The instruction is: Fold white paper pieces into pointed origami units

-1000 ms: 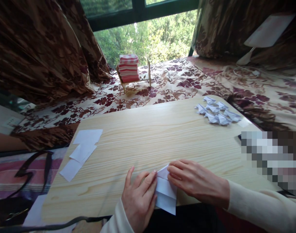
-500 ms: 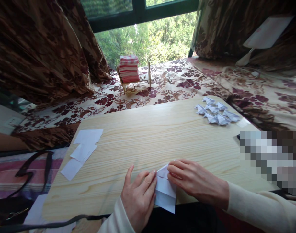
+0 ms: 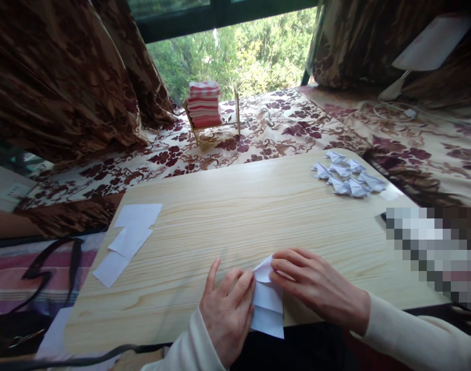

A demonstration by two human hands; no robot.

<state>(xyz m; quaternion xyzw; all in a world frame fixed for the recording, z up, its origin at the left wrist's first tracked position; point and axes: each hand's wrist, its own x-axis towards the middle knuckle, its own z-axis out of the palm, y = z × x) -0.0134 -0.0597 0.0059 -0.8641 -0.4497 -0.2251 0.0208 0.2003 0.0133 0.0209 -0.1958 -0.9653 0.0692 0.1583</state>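
Lining the wooden table (image 3: 220, 216) at left and far right, loose slips (image 3: 129, 241) and folded shapes (image 3: 339, 186) are being left well apart as a creased, fold-topped white paper (image 3: 267, 303), overhanging the near edge, is being held by the left hand (image 3: 228, 314) and pinched by the right hand (image 3: 320, 288).
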